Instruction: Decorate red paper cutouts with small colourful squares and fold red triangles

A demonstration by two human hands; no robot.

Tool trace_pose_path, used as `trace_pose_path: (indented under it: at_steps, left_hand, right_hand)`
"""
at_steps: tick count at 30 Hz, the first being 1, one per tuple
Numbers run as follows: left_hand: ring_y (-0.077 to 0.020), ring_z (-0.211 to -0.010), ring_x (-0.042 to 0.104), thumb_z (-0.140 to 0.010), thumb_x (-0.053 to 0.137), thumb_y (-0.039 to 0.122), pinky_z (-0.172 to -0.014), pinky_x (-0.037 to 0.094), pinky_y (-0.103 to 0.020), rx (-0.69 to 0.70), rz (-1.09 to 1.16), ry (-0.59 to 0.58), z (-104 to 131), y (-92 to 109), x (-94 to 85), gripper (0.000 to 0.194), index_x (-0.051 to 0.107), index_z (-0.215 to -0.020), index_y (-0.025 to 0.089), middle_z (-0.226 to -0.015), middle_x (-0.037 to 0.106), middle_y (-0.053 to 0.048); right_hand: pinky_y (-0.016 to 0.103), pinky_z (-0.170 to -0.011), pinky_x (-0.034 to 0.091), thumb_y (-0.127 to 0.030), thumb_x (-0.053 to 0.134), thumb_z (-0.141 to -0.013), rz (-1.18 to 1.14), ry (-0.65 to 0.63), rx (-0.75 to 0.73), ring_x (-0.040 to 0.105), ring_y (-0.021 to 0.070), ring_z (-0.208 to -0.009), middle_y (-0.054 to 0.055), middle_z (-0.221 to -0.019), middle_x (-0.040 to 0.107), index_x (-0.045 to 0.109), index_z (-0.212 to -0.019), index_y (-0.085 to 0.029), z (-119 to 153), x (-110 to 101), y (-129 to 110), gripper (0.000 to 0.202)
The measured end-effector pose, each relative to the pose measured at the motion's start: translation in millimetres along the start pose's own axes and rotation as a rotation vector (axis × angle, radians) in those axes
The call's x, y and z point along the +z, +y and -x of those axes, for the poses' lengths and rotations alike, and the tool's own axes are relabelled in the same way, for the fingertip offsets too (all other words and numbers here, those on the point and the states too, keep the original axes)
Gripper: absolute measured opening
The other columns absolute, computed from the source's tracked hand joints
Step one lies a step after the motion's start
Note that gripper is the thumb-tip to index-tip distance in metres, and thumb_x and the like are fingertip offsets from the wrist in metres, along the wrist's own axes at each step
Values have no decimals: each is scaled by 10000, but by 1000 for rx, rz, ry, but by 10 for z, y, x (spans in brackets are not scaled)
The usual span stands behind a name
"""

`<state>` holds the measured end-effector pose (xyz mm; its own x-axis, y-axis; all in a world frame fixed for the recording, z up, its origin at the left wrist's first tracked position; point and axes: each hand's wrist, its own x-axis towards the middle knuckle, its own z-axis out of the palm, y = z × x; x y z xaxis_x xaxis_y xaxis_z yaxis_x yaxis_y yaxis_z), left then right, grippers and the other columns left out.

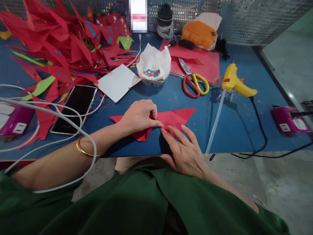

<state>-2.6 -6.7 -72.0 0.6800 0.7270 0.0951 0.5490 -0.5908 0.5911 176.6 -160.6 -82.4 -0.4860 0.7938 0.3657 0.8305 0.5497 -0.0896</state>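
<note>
The left hand (pixel 140 114), at the centre of the frame, is pressing its thumb onto a folded, pointed sheet of bright red paper (pixel 181 115); whether thumb and bent forefinger are pinching it cannot be told. The right hand (pixel 187 153), just right of centre, is resting its spread, separated fingertips on the near edge of the red paper, which is lying at mid-frame on a blue tabletop (pixel 176 98).

Above the left hand, a square white card (pixel 118 83) is lying beside a white paper-lined bowl (pixel 154 60) that is holding small coloured pieces. Scissors with one red and one yellow handle (pixel 194 77) are lying at upper right of centre, and a yellow plastic glue gun (pixel 232 81) is sitting farther right. A tangled heap of red paper shapes (pixel 68 49) is filling the upper left.
</note>
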Motion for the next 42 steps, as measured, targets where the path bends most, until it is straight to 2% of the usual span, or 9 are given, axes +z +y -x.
trace_pose_path:
  at_steps: [6, 13, 19, 22, 26, 28, 31, 36, 42]
  left_hand:
    - [-156, -700, 533, -634, 870, 370, -634, 349, -282, -13, 19, 1, 0, -16, 16, 323, 599, -627, 195, -719, 601, 12]
    - [-149, -674, 524, -635, 873, 374, -631, 342, -283, 5, 15, 7, -1, -38, 15, 326, 603, -625, 191, -698, 575, 20]
    - [-142, -656, 517, -629, 878, 358, -614, 341, -270, 5, 11, 8, -5, -20, 1, 323, 602, -616, 191, -688, 573, 23]
    - [-138, -642, 507, -623, 882, 348, -605, 333, -265, -2, 3, -2, -9, -2, -9, 322, 604, -613, 186, -681, 573, 21]
    - [-137, -656, 513, -628, 881, 340, -621, 338, -260, -7, -7, -4, -12, 7, -4, 311, 616, -627, 177, -690, 569, 20]
    - [-138, -657, 509, -620, 887, 346, -624, 335, -262, -17, -9, -4, -12, 3, 4, 319, 620, -626, 171, -687, 564, 18]
    - [-139, -658, 509, -620, 888, 348, -625, 334, -266, -17, 1, -7, -8, -10, 18, 321, 625, -634, 164, -692, 563, 15]
    - [-142, -677, 520, -626, 882, 343, -627, 341, -265, -1, 15, -3, -4, -29, 33, 316, 620, -640, 168, -708, 575, 11]
    - [-141, -670, 525, -626, 877, 339, -621, 343, -264, -19, 4, -9, -4, 5, 10, 309, 620, -636, 168, -700, 578, 12]
  right_hand:
    - [465, -1111, 365, -385, 438, -1003, -5, 59, 44, 595, 264, -1231, 131, -1252, 701, 504, -1402, -83, 77, -16, 16, 504]
    - [463, -1138, 332, -338, 447, -999, -33, 83, 73, 609, 260, -1203, 126, -1235, 709, 522, -1351, -60, 148, 25, -4, 455]
    - [434, -1145, 310, -271, 450, -987, -36, 142, 143, 616, 234, -1211, 76, -1180, 739, 540, -1338, -143, 341, -89, 3, 385]
    - [461, -1138, 311, -280, 425, -989, -36, 184, 149, 572, 258, -1270, 99, -1231, 715, 516, -1363, -117, 289, -123, 9, 418]
    - [502, -1133, 318, -384, 393, -1008, -9, 79, 20, 479, 318, -1357, 156, -1322, 655, 480, -1388, -31, 146, -56, 23, 526]
    - [508, -1133, 317, -388, 402, -1006, 30, 42, -14, 475, 334, -1357, 176, -1349, 632, 461, -1401, 0, 125, -8, 28, 556]
    - [506, -1140, 305, -355, 412, -1004, 66, 24, -27, 480, 331, -1351, 174, -1350, 632, 423, -1431, 12, 169, 38, 20, 563]
    - [498, -1140, 297, -384, 407, -1009, 73, 38, -34, 524, 317, -1302, 206, -1349, 623, 418, -1418, 49, 235, 42, -21, 596]
    - [516, -1143, 282, -418, 341, -1016, 3, 13, 39, 500, 309, -1309, 149, -1293, 670, 484, -1397, -37, 146, -4, 16, 558]
